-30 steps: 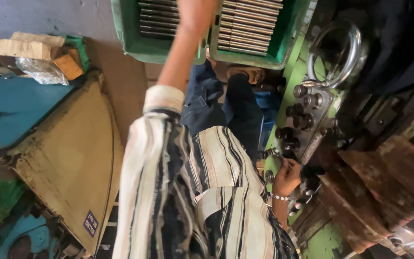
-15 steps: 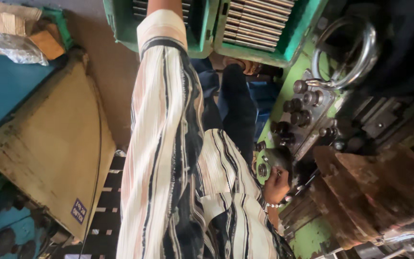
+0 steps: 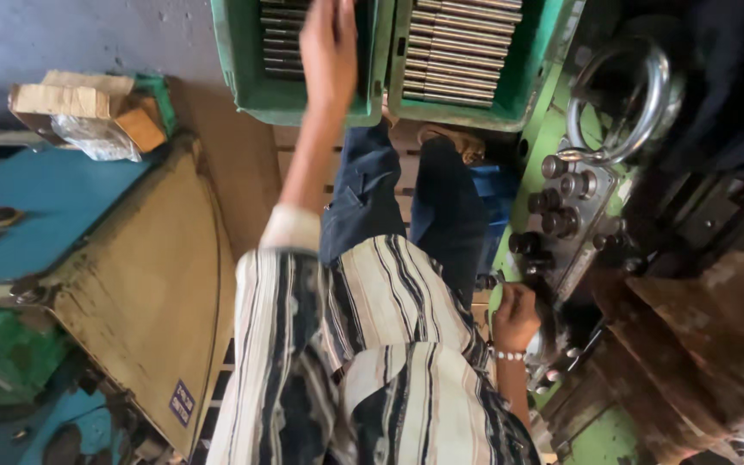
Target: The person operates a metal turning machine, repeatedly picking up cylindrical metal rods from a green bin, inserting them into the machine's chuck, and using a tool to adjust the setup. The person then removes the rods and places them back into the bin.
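Counting from nearest: my right hand (image 3: 517, 319), beaded band at the wrist, was clenched around a metal handle (image 3: 551, 337) on the green machine at my side. Beyond it sat a cluster of black knobs (image 3: 553, 202), then a chrome handwheel (image 3: 617, 103). Farthest out, my left hand (image 3: 329, 43) stretched over the steel rods (image 3: 282, 34) lying in a green crate (image 3: 247, 82) on the floor; whether it gripped one, I could not tell. A second green crate (image 3: 531, 82) stood touching the first.

Striped cream-and-navy shirt (image 3: 363, 362), sleeve rolled to a pale cuff (image 3: 290, 228), dark blue jeans (image 3: 406, 202), beaded bracelet (image 3: 508, 354)
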